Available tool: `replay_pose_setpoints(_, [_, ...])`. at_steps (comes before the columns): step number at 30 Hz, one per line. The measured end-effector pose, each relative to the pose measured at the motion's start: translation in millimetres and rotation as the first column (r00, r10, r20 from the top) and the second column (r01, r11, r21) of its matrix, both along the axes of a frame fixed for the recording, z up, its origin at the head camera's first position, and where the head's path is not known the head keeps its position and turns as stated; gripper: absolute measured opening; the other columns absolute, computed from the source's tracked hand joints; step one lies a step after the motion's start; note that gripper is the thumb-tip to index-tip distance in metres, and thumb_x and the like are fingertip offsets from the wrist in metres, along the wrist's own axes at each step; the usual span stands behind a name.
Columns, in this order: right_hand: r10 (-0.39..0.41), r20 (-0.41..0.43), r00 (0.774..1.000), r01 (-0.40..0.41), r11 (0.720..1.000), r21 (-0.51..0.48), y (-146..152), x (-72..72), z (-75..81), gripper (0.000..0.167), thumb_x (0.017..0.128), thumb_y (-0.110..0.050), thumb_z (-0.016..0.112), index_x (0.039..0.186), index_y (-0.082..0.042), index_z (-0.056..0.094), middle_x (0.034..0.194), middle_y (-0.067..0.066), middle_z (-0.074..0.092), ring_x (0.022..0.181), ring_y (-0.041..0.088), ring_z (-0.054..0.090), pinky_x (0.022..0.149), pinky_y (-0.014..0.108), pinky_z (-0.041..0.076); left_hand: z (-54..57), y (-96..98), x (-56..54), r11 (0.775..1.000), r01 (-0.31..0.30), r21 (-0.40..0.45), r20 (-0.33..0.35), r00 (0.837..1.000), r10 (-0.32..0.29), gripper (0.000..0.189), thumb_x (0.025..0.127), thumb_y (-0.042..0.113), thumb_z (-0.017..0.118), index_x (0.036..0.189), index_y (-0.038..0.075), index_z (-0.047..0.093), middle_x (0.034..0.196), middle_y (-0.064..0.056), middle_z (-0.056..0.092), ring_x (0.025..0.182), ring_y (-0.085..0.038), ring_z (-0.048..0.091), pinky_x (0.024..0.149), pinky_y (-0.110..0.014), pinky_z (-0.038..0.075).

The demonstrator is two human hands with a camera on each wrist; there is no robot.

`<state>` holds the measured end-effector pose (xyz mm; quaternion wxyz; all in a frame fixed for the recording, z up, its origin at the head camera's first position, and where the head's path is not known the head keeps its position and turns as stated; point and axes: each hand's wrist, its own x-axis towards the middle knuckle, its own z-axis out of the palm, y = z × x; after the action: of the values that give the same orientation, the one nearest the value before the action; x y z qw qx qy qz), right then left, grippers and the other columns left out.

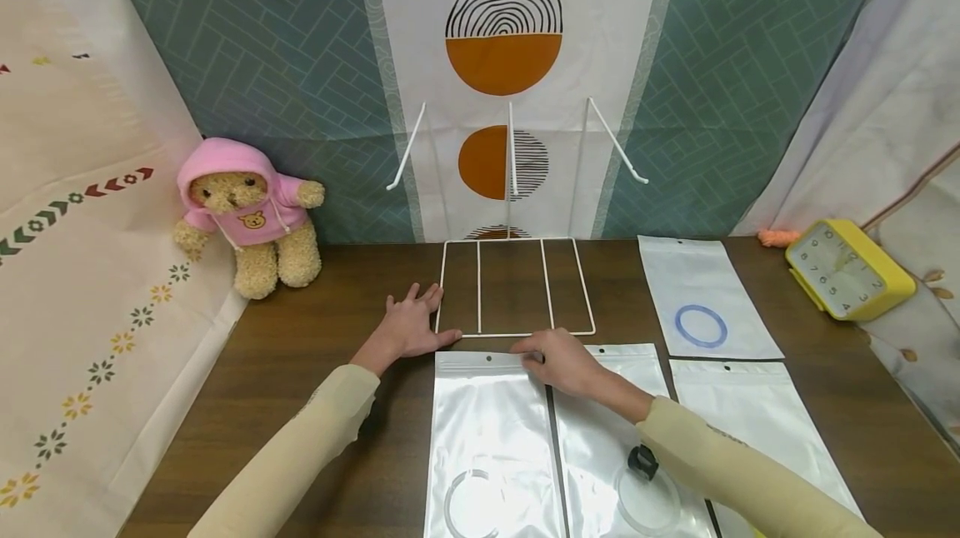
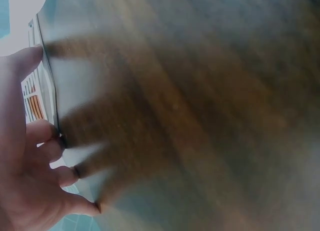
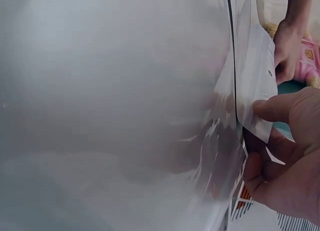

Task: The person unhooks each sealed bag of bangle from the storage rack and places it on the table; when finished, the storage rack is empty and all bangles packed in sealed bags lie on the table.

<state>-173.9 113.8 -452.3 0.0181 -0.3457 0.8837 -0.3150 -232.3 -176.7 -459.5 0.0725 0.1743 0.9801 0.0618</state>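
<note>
My left hand (image 1: 407,326) rests on the table with its fingers spread, at the front left corner of a white wire rack (image 1: 478,288). In the left wrist view the same hand (image 2: 35,186) has its fingertips down on the wood. My right hand (image 1: 566,365) pinches the top right corner of a silvery zip bag (image 1: 487,413) between thumb and fingers. The right wrist view shows the thumb on top of that bag's corner (image 3: 257,83) and fingers beneath. A second silvery bag (image 1: 603,421) lies alongside, partly under my right forearm.
Further right lie a bag with a blue ring (image 1: 678,280) and another pale bag (image 1: 757,413). A yellow clock (image 1: 851,270) stands at the right edge, a pink-hooded teddy bear (image 1: 251,221) at the back left. Upright prongs (image 1: 513,151) rise behind the rack's base.
</note>
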Motion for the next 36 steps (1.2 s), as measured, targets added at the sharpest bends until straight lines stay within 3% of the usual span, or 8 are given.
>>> replay_pose_setpoints(6, [0.022,-0.044,0.999,-0.02,0.999,0.038,-1.8,-2.4,1.8,0.025,0.087,0.002,0.066,0.108,-0.006,0.078,0.094,0.004,0.072,0.073,0.011,0.06,0.062,0.026,0.045,5.4,-0.8,-2.2,0.999,0.008,-0.038,0.014,1.0,-0.008,0.099,0.087,0.072,0.053,0.155,0.004,0.035,0.158,-0.012,0.036,0.144,-0.042,0.029,0.101,-0.074,0.028])
replay_pose_setpoints(14, [0.039,-0.091,0.995,-0.033,0.997,0.065,-2.0,-6.1,0.8,0.029,0.084,0.003,0.065,0.108,-0.006,0.078,0.081,0.001,0.065,0.064,0.008,0.048,0.058,0.026,0.042,11.7,-2.3,-6.5,0.997,0.026,-0.075,0.026,0.999,-0.024,0.1,0.085,0.074,0.055,0.154,0.004,0.037,0.155,-0.014,0.039,0.14,-0.043,0.036,0.101,-0.068,0.035])
replay_pose_setpoints(25, [0.07,-0.148,0.986,-0.057,0.994,0.09,-2.5,-12.7,0.9,0.028,0.083,0.002,0.07,0.109,-0.005,0.078,0.079,0.001,0.065,0.066,0.009,0.051,0.06,0.028,0.044,18.3,0.9,-7.4,0.996,0.025,-0.085,0.056,0.998,-0.021,0.1,0.084,0.074,0.056,0.153,0.004,0.039,0.154,-0.014,0.041,0.139,-0.043,0.037,0.102,-0.065,0.037])
replay_pose_setpoints(36, [0.039,-0.158,0.987,-0.021,0.993,0.115,-0.9,-15.3,2.1,0.025,0.082,-0.001,0.073,0.105,-0.004,0.079,0.083,0.002,0.066,0.068,0.011,0.055,0.062,0.028,0.047,17.3,1.4,-9.3,0.995,0.036,-0.094,0.049,0.998,-0.032,0.101,0.084,0.074,0.057,0.152,0.003,0.04,0.153,-0.014,0.042,0.138,-0.043,0.039,0.101,-0.059,0.041])
